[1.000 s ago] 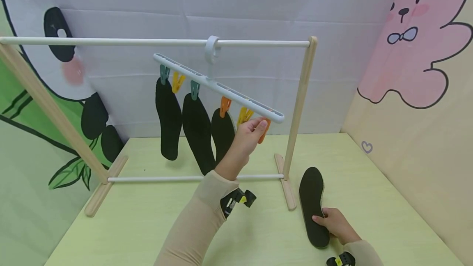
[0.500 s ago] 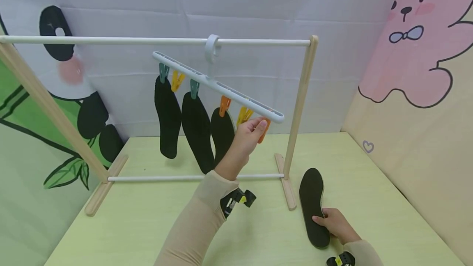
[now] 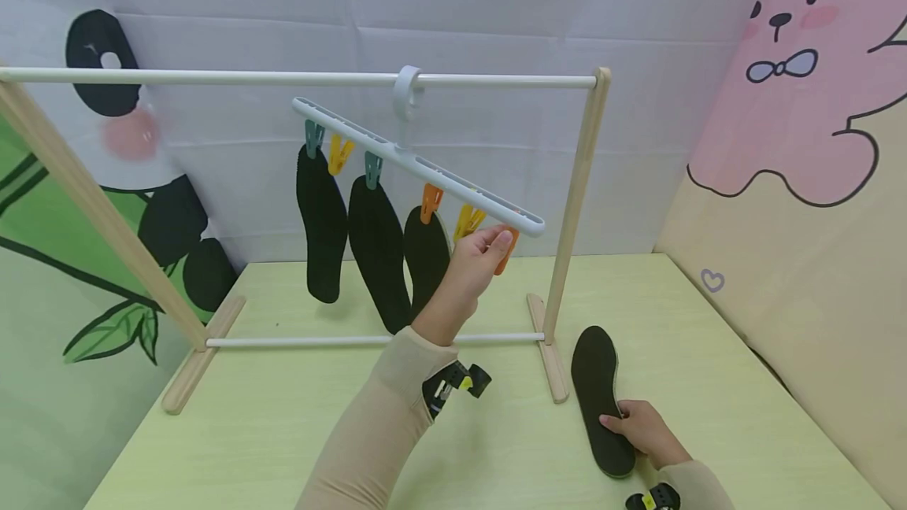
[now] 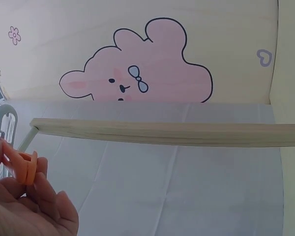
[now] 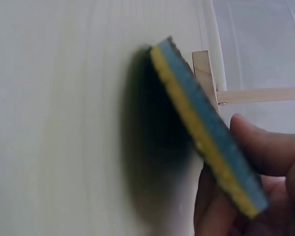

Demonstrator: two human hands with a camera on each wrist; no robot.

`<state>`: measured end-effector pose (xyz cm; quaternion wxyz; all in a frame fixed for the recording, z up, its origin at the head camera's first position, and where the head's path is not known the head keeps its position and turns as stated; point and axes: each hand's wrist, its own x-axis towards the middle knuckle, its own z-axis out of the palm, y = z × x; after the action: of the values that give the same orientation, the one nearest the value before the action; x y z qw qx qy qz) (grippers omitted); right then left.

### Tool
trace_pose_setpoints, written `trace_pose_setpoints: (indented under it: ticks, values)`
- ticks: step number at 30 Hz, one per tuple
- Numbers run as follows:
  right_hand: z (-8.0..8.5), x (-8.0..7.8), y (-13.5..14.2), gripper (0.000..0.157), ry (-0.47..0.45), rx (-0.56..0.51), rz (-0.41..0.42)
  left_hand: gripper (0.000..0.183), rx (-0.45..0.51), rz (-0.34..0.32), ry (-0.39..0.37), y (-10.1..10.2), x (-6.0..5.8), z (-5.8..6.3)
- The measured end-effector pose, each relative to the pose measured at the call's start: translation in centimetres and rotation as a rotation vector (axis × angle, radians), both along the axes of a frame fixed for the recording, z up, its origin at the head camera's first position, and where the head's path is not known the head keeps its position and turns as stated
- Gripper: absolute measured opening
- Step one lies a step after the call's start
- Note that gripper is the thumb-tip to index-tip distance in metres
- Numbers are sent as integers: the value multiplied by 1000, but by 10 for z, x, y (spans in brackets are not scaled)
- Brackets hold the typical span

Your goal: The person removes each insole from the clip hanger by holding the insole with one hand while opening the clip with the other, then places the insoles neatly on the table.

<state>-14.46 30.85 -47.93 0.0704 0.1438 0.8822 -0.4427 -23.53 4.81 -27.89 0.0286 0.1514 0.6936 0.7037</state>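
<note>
My left hand (image 3: 464, 278) pinches an orange clothespin (image 3: 507, 249) at the low right end of a tilted pale blue clip hanger (image 3: 418, 166). In the left wrist view the same clothespin (image 4: 24, 167) sits between thumb and fingers. My right hand (image 3: 648, 430) grips the lower part of a black insole (image 3: 597, 392) above the table, thumb on its face. Its edge (image 5: 196, 123) shows blue and yellow layers in the right wrist view. Three black insoles hang from the hanger, at left (image 3: 322, 227), middle (image 3: 379, 254) and right (image 3: 427, 254); my left hand and forearm partly hide the right one.
The hanger's hook (image 3: 406, 93) loops over the white top bar (image 3: 248, 78) of a wooden-sided rack. Its right post (image 3: 575, 211) stands between my hands. Other clips include a yellow one (image 3: 468, 220). Below is a pale table (image 3: 489, 447); a printed cloth (image 3: 496, 14) hangs behind.
The insole in my right hand has tipped slightly, its upper end a little lower and further left. My left hand keeps its place on the orange clothespin.
</note>
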Motion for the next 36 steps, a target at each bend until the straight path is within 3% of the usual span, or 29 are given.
trace_pose_setpoints:
  ticks: [14, 23, 36]
  values:
    - [7, 7, 10, 17, -24, 27, 43, 36, -4, 26, 3, 10, 14, 1]
    - [5, 13, 20, 32, -65, 23, 33, 37, 8, 5, 7, 16, 21, 4]
    - [4, 19, 33, 19, -86, 27, 55, 37, 6, -6, 31, 24, 33, 8]
